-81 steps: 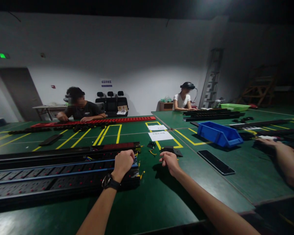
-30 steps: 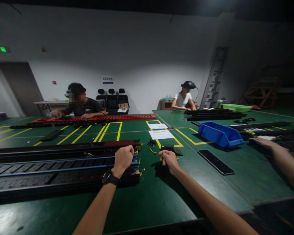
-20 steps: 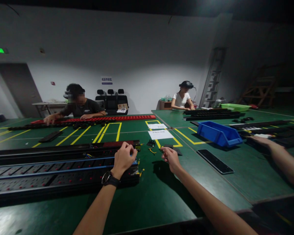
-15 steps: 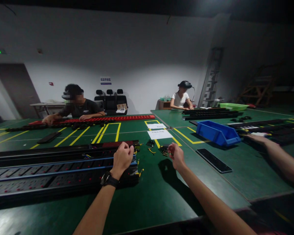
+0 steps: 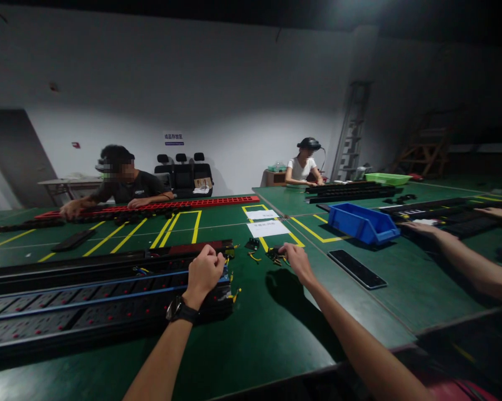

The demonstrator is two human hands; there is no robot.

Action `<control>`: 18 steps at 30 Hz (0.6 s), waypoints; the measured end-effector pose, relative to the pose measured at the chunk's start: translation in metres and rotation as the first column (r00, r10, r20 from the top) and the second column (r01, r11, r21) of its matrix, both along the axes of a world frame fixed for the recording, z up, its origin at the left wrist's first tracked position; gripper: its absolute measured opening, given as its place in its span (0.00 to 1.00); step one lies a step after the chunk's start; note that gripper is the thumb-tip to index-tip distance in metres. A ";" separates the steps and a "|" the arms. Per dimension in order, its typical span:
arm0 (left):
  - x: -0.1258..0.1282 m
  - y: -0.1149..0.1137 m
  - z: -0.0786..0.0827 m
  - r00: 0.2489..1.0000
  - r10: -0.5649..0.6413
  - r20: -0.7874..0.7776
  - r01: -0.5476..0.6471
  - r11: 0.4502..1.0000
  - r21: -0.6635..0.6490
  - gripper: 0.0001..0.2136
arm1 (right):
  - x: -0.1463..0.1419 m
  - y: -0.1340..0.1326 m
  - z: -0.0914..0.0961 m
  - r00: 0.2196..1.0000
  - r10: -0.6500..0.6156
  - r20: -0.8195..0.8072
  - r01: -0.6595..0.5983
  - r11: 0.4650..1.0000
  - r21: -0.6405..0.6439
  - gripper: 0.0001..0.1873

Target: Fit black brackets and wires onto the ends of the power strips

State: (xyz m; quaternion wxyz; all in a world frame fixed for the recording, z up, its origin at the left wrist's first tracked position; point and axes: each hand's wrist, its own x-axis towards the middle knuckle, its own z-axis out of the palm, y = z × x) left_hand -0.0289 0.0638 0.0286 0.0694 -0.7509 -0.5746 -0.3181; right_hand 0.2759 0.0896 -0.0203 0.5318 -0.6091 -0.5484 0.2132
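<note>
My left hand (image 5: 206, 272), a dark watch on its wrist, is closed above the right end of a long black rail (image 5: 109, 317). Its fingers curl inward, and whatever they hold is hidden. Blue strips, dark panels with red dots and yellow-tipped wire ends show on the rail. My right hand (image 5: 296, 260) reaches forward and down with its fingers partly stretched. The fingertips are at a small pile of black parts with yellow wires (image 5: 276, 256); whether they touch it is unclear. Another small black part (image 5: 252, 243) lies just left of the pile.
White paper sheets (image 5: 267, 229) lie beyond the parts. A phone (image 5: 357, 268) and a blue bin (image 5: 362, 224) stand to the right. A co-worker's hands (image 5: 428, 229) reach in from the right edge. Two people work across the table, one behind a red rail (image 5: 201, 204).
My right hand has lowered and moved forward to the small pile of parts, its fingers stretching out. My left hand stays over the rail's end. The whole view has shifted slightly.
</note>
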 end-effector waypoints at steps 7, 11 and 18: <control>0.001 -0.002 0.003 1.000 0.006 -0.008 -0.006 0.999 -0.049 0.25 | -0.017 -0.017 0.000 0.645 0.060 0.762 0.002 0.997 -0.081 0.12; 0.002 -0.002 0.002 0.999 0.016 -0.028 -0.017 0.999 -0.035 0.25 | -0.015 -0.017 -0.003 0.604 0.104 0.790 0.016 0.990 -0.143 0.16; 0.002 -0.001 -0.001 0.997 0.044 -0.060 -0.045 0.999 -0.021 0.23 | -0.017 -0.016 -0.006 0.589 0.184 0.787 -0.046 0.980 -0.195 0.15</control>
